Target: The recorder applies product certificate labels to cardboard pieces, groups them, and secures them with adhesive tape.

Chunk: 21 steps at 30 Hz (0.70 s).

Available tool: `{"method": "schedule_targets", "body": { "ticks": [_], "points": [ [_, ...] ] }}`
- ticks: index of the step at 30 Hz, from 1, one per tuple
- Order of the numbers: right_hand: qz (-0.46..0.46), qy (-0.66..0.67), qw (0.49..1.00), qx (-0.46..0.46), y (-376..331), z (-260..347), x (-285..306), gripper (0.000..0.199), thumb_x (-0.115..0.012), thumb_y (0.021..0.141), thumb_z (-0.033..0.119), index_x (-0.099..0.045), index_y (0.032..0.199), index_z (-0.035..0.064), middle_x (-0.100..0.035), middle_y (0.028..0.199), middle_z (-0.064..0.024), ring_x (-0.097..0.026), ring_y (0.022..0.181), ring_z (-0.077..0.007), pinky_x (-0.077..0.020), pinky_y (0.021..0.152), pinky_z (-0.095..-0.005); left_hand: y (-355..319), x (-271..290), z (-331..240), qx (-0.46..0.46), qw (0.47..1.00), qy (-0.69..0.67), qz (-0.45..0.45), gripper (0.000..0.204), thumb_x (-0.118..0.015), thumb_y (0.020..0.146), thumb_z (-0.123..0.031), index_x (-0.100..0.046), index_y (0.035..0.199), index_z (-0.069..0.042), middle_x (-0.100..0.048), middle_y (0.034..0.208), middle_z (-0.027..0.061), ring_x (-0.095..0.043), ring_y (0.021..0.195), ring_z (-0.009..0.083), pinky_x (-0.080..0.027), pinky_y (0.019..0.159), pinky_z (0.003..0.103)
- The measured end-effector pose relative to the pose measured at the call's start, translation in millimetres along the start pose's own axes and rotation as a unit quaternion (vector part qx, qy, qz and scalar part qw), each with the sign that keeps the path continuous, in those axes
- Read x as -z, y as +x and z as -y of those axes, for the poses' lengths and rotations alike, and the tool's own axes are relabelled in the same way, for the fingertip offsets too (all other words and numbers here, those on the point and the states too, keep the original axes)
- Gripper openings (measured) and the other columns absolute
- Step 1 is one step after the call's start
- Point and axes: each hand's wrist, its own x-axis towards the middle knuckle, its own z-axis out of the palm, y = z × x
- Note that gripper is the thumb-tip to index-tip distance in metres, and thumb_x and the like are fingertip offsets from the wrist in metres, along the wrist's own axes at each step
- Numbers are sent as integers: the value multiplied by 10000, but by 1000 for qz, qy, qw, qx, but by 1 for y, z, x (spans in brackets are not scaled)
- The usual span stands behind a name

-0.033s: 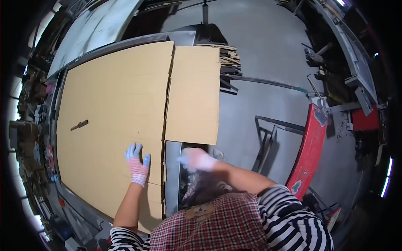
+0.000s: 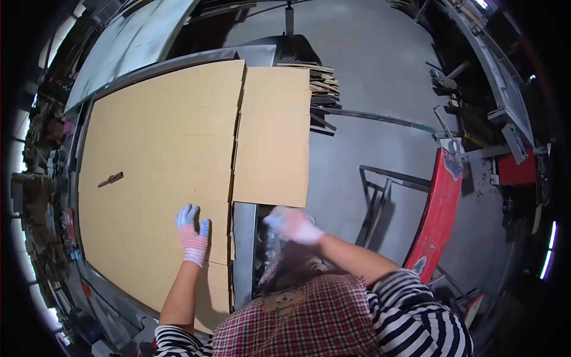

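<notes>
**Gloved hands at two cardboard sheets on a metal work table**

Grey concrete floor surrounds a metal work table [image 2: 178, 59] carrying two tan cardboard sheets. The large cardboard sheet [image 2: 154, 178] covers most of the table, its long axis running from the person toward the far edge; a small dark tool [image 2: 110, 179] lies on its left part. The narrow cardboard sheet [image 2: 273, 137] lies just beside it on the right, its long axis also pointing away from the person, its near edge overhanging a dark gap in the table. The left hand [image 2: 191, 232], in a striped work glove, rests flat on the near part of the large sheet, fingers spread and gripping nothing. The right hand [image 2: 291, 225], also gloved, is blurred just below the narrow sheet's near edge; whether it grips anything cannot be told. A red metal frame [image 2: 437, 214] and a stack of flat boards [image 2: 324, 83] stand to the right. Compared with the earlier frame, both sheets and both hands occupy matching positions.
</notes>
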Motion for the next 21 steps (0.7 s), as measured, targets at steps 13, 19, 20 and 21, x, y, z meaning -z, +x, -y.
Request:
{"method": "schedule_targets", "body": {
  "ticks": [13, 19, 20, 21],
  "points": [
    [-146, 92, 983, -67, 78, -11, -10, 873, -605, 909, 500, -248, 1464, -71, -503, 1366, -312, -481, 1291, -418, -400, 1072, -427, 104, -25, -4, -69, 981, 172, 51, 655, -594, 907, -463, -447, 1435, -105, -376, 1505, 218, -328, 1383, 433, -204, 1165, 550],
    [37, -186, 975, -115, 99, 34, 17, 781, -578, 907, 545, -428, 1302, -112, -598, 1253, -293, -573, 1195, -407, -455, 1004, -426, 108, -26, -5, -72, 983, 161, 40, 664, -589, 902, -488, -456, 1433, -112, -385, 1498, 212, -333, 1378, 434, -203, 1164, 553],
    [-28, -169, 979, -108, 95, 28, 22, 724, -602, 912, 508, -452, 1300, -85, -671, 1093, -256, -664, 1033, -374, -522, 891, -429, 109, -28, -8, -67, 984, 159, 43, 666, -590, 899, -495, -462, 1427, -110, -388, 1496, 212, -334, 1377, 432, -203, 1163, 554],
    [-22, -27, 987, -160, 98, 26, 25, 639, -625, 930, 389, -425, 1322, -75, -686, 922, -220, -709, 792, -315, -566, 700, -414, 110, -29, -10, -60, 985, 156, 46, 668, -592, 896, -502, -468, 1422, -109, -391, 1493, 212, -335, 1376, 430, -203, 1162, 554]
  ]
}}
